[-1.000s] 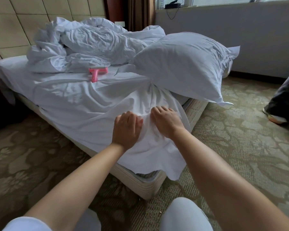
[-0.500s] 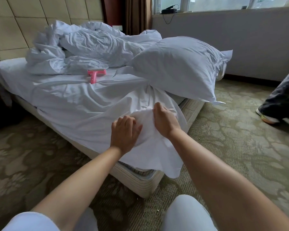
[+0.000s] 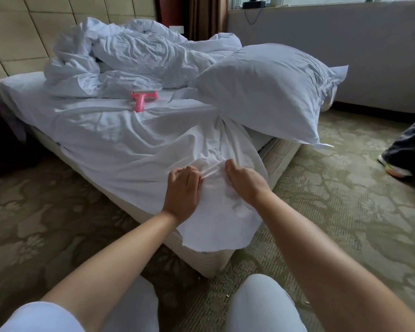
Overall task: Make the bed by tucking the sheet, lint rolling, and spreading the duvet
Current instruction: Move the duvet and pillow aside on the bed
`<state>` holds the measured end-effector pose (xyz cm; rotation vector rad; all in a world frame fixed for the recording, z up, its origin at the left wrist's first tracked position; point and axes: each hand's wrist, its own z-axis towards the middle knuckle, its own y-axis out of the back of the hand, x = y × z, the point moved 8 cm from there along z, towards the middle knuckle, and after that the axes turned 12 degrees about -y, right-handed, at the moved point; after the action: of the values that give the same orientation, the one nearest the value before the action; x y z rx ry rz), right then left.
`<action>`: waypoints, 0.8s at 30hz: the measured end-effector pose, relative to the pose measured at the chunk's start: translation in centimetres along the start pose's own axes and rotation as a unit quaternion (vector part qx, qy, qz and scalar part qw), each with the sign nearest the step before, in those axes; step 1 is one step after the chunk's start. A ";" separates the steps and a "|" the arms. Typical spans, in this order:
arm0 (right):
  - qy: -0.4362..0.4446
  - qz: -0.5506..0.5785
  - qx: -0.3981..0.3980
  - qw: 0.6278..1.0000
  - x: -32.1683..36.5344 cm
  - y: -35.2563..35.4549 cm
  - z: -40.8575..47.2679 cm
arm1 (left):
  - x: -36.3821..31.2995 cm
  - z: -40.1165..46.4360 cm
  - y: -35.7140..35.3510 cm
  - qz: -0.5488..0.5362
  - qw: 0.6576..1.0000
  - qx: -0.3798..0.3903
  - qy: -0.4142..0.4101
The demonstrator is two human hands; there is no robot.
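A white sheet (image 3: 120, 144) lies wrinkled over the low bed, its loose corner hanging over the near bed corner. My left hand (image 3: 183, 192) and my right hand (image 3: 246, 182) both grip a bunch of that corner fabric, close together. A pink lint roller (image 3: 143, 99) lies on the sheet at mid-bed. The white duvet (image 3: 130, 56) is crumpled in a heap at the head end. A white pillow (image 3: 266, 92) rests on the right side of the bed, overhanging the edge.
The mattress base (image 3: 213, 262) shows bare at the near corner. Patterned carpet (image 3: 345, 224) surrounds the bed. Another person's leg and shoe (image 3: 403, 161) stand at the right edge. A padded headboard wall (image 3: 15, 37) is at the back left, a window ledge at the back right.
Both hands have kept hold of the sheet corner, bunching it a little higher and then lower on the bed corner. The view has shifted slightly.
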<state>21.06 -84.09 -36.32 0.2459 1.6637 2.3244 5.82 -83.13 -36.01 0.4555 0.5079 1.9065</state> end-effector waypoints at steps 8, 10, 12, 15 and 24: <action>0.116 0.037 -0.267 0.956 2.1 4.3 -3.1 | 0.8 0.5 1.6 -0.064 0.998 -0.012 0.025; 0.165 0.075 -0.258 0.949 2.8 3.9 -3.5 | 1.1 0.8 2.3 -0.075 0.997 -0.011 0.029; 0.176 0.089 -0.223 0.955 3.8 3.8 -3.5 | 1.4 1.1 2.8 -0.086 0.996 -0.008 0.028; 0.148 0.112 -0.197 0.963 4.9 3.9 -3.4 | 1.3 1.2 3.0 -0.102 0.995 0.007 0.009; 0.112 0.153 -0.046 0.981 4.8 2.8 -1.6 | 1.5 0.7 3.3 -0.125 0.990 -0.015 0.058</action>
<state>15.71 -84.89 -34.28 0.2429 1.7156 2.7410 3.10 -82.75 -33.56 0.2481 0.5839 1.7030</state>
